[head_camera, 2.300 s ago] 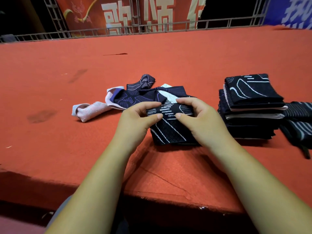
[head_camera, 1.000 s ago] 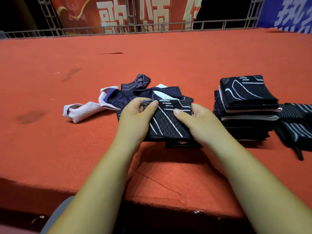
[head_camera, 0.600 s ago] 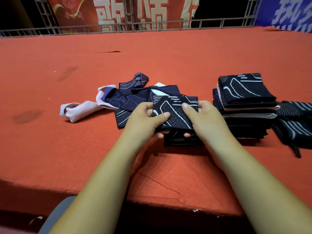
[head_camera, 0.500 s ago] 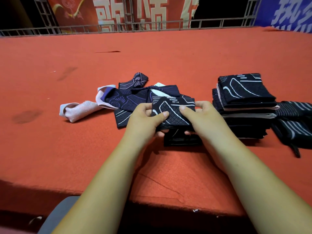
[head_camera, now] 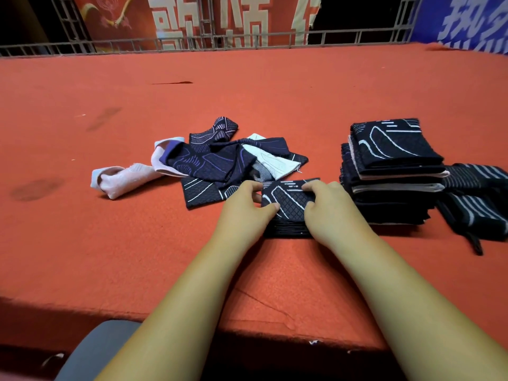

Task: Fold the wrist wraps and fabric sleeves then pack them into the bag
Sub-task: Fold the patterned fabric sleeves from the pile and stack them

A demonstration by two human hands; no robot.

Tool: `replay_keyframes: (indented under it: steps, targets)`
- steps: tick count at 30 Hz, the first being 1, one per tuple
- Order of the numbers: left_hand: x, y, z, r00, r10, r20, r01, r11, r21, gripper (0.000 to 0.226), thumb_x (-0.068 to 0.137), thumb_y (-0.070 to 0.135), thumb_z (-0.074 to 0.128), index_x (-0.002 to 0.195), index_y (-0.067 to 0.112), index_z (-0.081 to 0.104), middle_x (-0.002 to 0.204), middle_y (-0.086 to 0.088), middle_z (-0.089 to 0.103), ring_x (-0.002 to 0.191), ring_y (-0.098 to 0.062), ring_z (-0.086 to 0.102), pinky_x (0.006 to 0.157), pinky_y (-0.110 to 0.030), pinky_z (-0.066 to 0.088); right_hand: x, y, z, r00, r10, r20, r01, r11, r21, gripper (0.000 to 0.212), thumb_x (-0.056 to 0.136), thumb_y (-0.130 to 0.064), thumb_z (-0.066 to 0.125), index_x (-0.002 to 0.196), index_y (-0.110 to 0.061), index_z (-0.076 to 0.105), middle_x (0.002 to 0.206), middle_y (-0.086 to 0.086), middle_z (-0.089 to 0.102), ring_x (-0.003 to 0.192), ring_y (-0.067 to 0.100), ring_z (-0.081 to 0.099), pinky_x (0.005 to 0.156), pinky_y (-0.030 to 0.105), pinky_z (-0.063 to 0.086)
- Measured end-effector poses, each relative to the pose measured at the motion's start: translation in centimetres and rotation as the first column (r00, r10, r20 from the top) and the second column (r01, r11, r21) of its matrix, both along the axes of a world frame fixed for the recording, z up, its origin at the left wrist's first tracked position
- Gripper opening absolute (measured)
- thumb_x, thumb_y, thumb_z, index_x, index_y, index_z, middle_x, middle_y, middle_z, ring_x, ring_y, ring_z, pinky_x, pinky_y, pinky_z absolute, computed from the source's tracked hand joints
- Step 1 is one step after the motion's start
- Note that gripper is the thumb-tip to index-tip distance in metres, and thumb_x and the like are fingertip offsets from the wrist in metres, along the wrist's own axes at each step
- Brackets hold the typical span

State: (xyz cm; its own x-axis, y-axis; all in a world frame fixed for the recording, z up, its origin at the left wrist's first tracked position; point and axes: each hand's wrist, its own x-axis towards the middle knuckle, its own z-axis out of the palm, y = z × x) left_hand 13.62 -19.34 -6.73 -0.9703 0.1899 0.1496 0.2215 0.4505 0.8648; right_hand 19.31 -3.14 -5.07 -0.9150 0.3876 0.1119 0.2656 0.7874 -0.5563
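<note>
1. The red carpeted platform (head_camera: 275, 92) carries all the fabric. A tall stack of folded sleeves (head_camera: 393, 188) stands on its right side, dark and pale layers alternating, with a black piece with white line pattern (head_camera: 393, 141) on top.
2. Just right of that stack, touching it, lie dark striped wrist wraps (head_camera: 478, 199), loosely heaped.
3. Left of centre is an unfolded heap of navy sleeves (head_camera: 220, 163), with a white piece (head_camera: 275, 163) tucked in it and a pink sleeve (head_camera: 123, 180) trailing off its left end.
4. The folded dark sleeve (head_camera: 290, 198) being worked sits on a low pile of folded dark fabric (head_camera: 286, 229), between the heap and the tall stack.
5. The left hand (head_camera: 244, 213) grips the sleeve's left side, thumb lying on top, fingers curled round the far edge.
6. The right hand (head_camera: 330, 213) mirrors it on the right side, thumb on top, fingers curled over the far edge.
7. Both forearms reach in from the near edge, converging on the sleeve.
8. Behind the platform run a metal railing (head_camera: 247, 42), a red banner (head_camera: 192, 17) and a blue banner (head_camera: 467, 20).
</note>
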Motion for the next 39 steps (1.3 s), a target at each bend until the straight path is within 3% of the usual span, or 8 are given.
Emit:
replay_keyframes:
  steps: [3, 10, 15, 20, 25, 28, 34, 39]
  targets:
    - [0.1, 0.0, -0.2, 1.000, -0.004, -0.020, 0.002, 0.996, -0.094, 0.044, 0.091, 0.031, 0.083, 0.131, 0.024, 0.065, 0.100, 0.017, 0.064, 0.100, -0.010, 0.069, 0.093, -0.033, 0.055, -0.2, 0.0, -0.7, 0.996, -0.008, 0.087, 0.006, 1.000, 0.017, 0.051, 0.100, -0.016, 0.052, 0.150, -0.022, 0.057, 0.138, 0.018, 0.053, 0.129, 0.039, 0.055, 0.113, 0.041, 0.044]
    - [0.0, 0.0, 0.0, 0.997, 0.079, 0.027, -0.074, 0.985, -0.158, 0.028, 0.094, 0.041, 0.075, 0.115, 0.021, 0.072, 0.107, 0.007, 0.074, 0.101, -0.015, 0.070, 0.094, -0.032, 0.054, -0.2, -0.4, -0.8, 0.996, -0.018, 0.082, 0.011, 0.996, 0.087, 0.044, 0.101, -0.021, 0.051, 0.143, -0.015, 0.062, 0.133, 0.019, 0.064, 0.127, 0.041, 0.058, 0.113, 0.045, 0.044]
    - [-0.1, -0.2, 0.1, 0.990, 0.113, 0.080, -0.107, 0.991, -0.074, 0.010, 0.084, 0.028, 0.075, 0.083, 0.021, 0.068, 0.080, 0.003, 0.075, 0.074, -0.025, 0.076, 0.079, -0.049, 0.064, 0.2, -0.4, -0.1, 0.997, -0.014, 0.076, 0.008, 0.997, 0.074, 0.051, 0.098, -0.008, 0.050, 0.147, -0.018, 0.058, 0.133, 0.017, 0.063, 0.127, 0.040, 0.057, 0.108, 0.043, 0.046]
    - [-0.1, -0.4, 0.4, 0.986, 0.098, 0.137, -0.093, 0.995, -0.036, 0.009, 0.084, 0.018, 0.073, 0.085, 0.010, 0.071, 0.071, -0.008, 0.077, 0.063, -0.027, 0.077, 0.074, -0.048, 0.066, 0.4, -0.7, 0.4, 0.998, -0.034, 0.056, 0.030, 0.998, 0.058, 0.051, 0.096, -0.007, 0.048, 0.144, -0.018, 0.059, 0.131, 0.014, 0.058, 0.127, 0.038, 0.056, 0.106, 0.043, 0.047]
    - [0.4, -0.1, 0.5, 0.991, 0.084, 0.106, -0.060, 0.977, -0.206, 0.031, 0.082, 0.026, 0.071, 0.085, -0.004, 0.067, 0.071, -0.020, 0.071, 0.067, -0.036, 0.068, 0.077, -0.050, 0.062, 0.6, -1.1, 0.3, 0.992, -0.047, 0.113, 0.036, 0.995, 0.096, 0.045, 0.094, -0.007, 0.051, 0.138, -0.012, 0.060, 0.131, 0.017, 0.064, 0.125, 0.039, 0.060, 0.103, 0.041, 0.047]
    - [0.2, 0.1, 0.8, 0.991, 0.089, 0.096, -0.058, 0.956, -0.288, 0.029, 0.083, 0.033, 0.072, 0.078, 0.005, 0.065, 0.068, -0.013, 0.061, 0.064, -0.029, 0.056, 0.066, -0.039, 0.052, 0.5, -1.4, 0.2, 0.991, -0.044, 0.127, 0.033, 0.996, 0.089, 0.044, 0.094, -0.008, 0.054, 0.138, -0.011, 0.061, 0.131, 0.018, 0.067, 0.125, 0.039, 0.061, 0.104, 0.040, 0.047]
    - [-0.3, -0.6, 0.8, 0.970, 0.090, 0.227, -0.068, 0.992, -0.103, 0.023, 0.080, 0.021, 0.077, 0.086, -0.001, 0.077, 0.062, -0.014, 0.067, 0.055, -0.019, 0.050, 0.059, -0.029, 0.043, 0.2, -1.1, 0.0, 0.998, -0.038, 0.049, 0.039, 0.999, -0.015, 0.047, 0.097, -0.007, 0.051, 0.141, -0.015, 0.064, 0.137, 0.014, 0.067, 0.131, 0.034, 0.059, 0.109, 0.036, 0.046]
    - [-1.4, -2.0, 1.4, 0.971, 0.147, 0.190, -0.120, 0.982, -0.147, 0.030, 0.079, 0.026, 0.074, 0.082, -0.004, 0.069, 0.061, -0.005, 0.052, 0.058, -0.021, 0.045, 0.060, -0.033, 0.039, -0.3, -1.6, -0.2, 0.999, 0.050, -0.008, -0.051, 0.995, -0.089, 0.044, 0.101, -0.013, 0.053, 0.141, -0.025, 0.067, 0.142, 0.004, 0.067, 0.131, 0.025, 0.060, 0.104, 0.028, 0.042]
